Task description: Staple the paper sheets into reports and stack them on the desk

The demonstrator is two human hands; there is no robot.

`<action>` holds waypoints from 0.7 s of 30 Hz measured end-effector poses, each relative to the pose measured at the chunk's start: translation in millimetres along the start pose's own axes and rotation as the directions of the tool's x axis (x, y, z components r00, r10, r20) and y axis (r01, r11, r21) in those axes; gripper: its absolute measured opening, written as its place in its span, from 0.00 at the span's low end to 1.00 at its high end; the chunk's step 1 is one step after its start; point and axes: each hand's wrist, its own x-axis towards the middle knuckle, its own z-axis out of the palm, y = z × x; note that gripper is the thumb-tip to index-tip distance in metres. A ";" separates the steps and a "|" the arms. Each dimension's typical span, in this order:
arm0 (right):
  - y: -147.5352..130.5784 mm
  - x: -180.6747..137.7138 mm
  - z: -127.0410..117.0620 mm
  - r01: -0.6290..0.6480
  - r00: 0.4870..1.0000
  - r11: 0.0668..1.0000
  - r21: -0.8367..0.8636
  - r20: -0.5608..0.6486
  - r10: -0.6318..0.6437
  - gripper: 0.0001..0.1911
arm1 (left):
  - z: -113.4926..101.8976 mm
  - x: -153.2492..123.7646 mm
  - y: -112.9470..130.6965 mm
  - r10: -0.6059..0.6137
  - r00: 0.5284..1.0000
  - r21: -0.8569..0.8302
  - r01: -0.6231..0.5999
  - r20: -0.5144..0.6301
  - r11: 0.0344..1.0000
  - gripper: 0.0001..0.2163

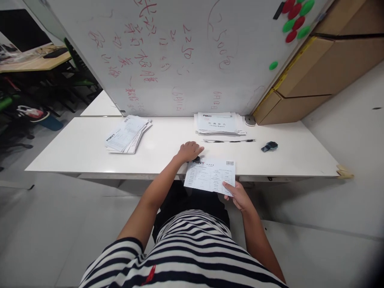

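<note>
My right hand (238,196) pinches the lower right corner of a printed sheet (210,176) headed PONY, thumb on top. The sheet is held at the front edge of the white table, tilted toward me, and whether more sheets lie under it cannot be seen. My left hand (189,151) is above the sheet's upper left corner, fingers stretched forward and thumb out to the right. Beneath its palm, at that corner, is a small black object (196,159), mostly hidden; its kind does not show. Beyond my left hand, a thin black-and-clear stick, perhaps a pen (229,141), lies crosswise.
Paper stacks lie left (127,135) and back centre (219,123) on the white table (168,136). A dark wristwatch-like item (269,146) lies to the right. A whiteboard (168,56) stands behind, with cardboard boxes (312,72) beside it. Tape (344,172) covers the right corner.
</note>
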 end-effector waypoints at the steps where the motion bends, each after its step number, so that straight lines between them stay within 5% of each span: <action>1: 0.1 -0.3 -0.2 0.004 1.000 1.000 -0.001 0.004 -0.004 0.22 | 2.9 3.0 -2.1 -0.012 0.999 -0.004 0.012 0.037 1.000 0.25; 21: 2.7 -3.4 -3.1 -0.014 1.000 0.999 0.035 -0.002 0.014 0.22 | -4.3 2.5 -6.9 -0.025 0.987 -0.061 0.035 0.161 0.998 0.28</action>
